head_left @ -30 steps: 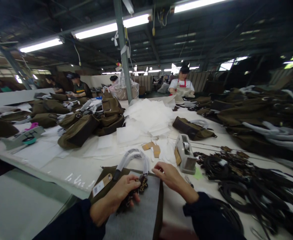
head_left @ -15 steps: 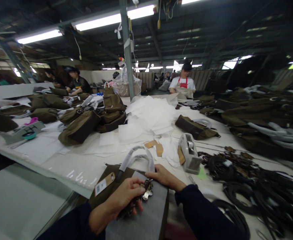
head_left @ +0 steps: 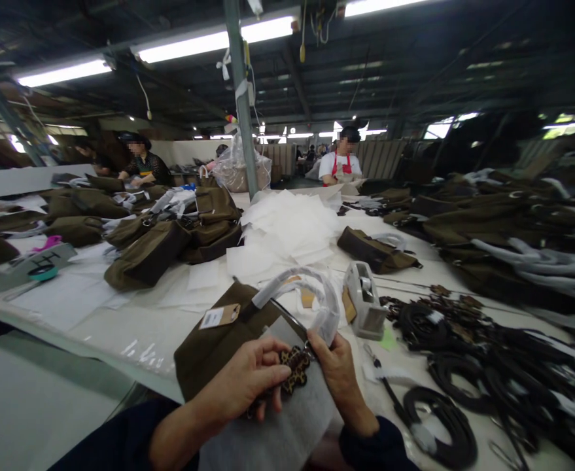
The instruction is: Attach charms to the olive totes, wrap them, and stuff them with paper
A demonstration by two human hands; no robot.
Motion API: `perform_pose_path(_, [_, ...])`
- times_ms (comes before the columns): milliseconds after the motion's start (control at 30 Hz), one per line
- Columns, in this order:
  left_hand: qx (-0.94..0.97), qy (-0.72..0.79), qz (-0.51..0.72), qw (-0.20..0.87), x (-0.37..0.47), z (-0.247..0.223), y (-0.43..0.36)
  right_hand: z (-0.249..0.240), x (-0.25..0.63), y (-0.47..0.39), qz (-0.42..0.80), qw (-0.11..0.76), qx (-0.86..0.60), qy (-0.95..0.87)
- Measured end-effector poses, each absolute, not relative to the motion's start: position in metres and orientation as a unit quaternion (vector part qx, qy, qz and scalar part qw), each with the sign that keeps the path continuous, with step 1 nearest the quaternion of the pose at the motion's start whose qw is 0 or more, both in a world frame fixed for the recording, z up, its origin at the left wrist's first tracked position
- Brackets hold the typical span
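An olive-brown handbag (head_left: 213,356) lies in front of me, its handle (head_left: 329,297) wrapped in whitish plastic and arched up. A card tag (head_left: 221,316) with a white label rests on its upper left. My left hand (head_left: 245,376) is closed on a leopard-patterned charm (head_left: 296,371); part of it is hidden behind the fingers. Close beside it, my right hand (head_left: 339,369) pinches at a small metal ring or clasp (head_left: 309,350) at the charm's top, near the handle's base. Pale thin paper (head_left: 277,435) lies over the bag's front, under both hands.
A grey tape dispenser (head_left: 365,304) stands right of the bag. Coiled dark straps (head_left: 447,425) cover the table's right side. White sheets (head_left: 287,226) are heaped in the middle, with handbags (head_left: 147,252) to their left. A co-worker (head_left: 340,160) in a red-strapped apron is across the table.
The bag has turned and its handle has shifted right. My right hand has come round to the charm's clasp, and the charm now shows its patterned side instead of a shiny metallic one.
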State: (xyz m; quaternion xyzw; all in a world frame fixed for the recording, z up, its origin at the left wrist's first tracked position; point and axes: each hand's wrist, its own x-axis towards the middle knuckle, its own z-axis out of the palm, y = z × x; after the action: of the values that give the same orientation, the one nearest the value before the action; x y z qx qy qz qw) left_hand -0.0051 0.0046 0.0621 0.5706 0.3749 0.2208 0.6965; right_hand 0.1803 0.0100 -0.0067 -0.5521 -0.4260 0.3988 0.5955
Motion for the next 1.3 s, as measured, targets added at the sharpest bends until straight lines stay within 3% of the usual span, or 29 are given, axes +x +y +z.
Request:
perform_pose_path(133, [0.586, 0.383, 0.216, 0.681, 0.005, 0.058, 0.023, -0.015, 0.184, 0.016, 0.363, 0.616, -0.576, -0.396])
perform_pose_path(333, [0.580, 0.413, 0.098, 0.695, 0.008, 0.009, 0.055, -0.050, 0.202, 0.020, 0.353, 0.435, -0.655, -0.507])
perform_pose_path(533, [0.580, 0.414, 0.106, 0.693, 0.004, -0.006, 0.058, -0.035, 0.224, -0.010, 0.231, 0.352, -0.697, -0.580])
perform_pose_path(667, [0.595, 0.416, 0.108, 0.680, 0.003, 0.001, 0.059, -0.015, 0.228, -0.035, 0.176, 0.357, -0.555, -0.731])
perform_pose_path(833, [0.614, 0.435, 0.120, 0.648, 0.004, 0.011, 0.058, -0.015, 0.221, -0.035, 0.105, 0.246, -0.436, -0.859])
perform_pose_path(1100, [0.679, 0.439, 0.144, 0.570, -0.004, 0.003, 0.050, -0.031, 0.200, -0.012, 0.050, 0.309, -0.440, -0.842])
perform_pose_path(1300, [0.823, 0.403, 0.137, 0.376, -0.009, 0.014, 0.043, -0.035, 0.187, 0.013, 0.077, 0.284, -0.478, -0.828])
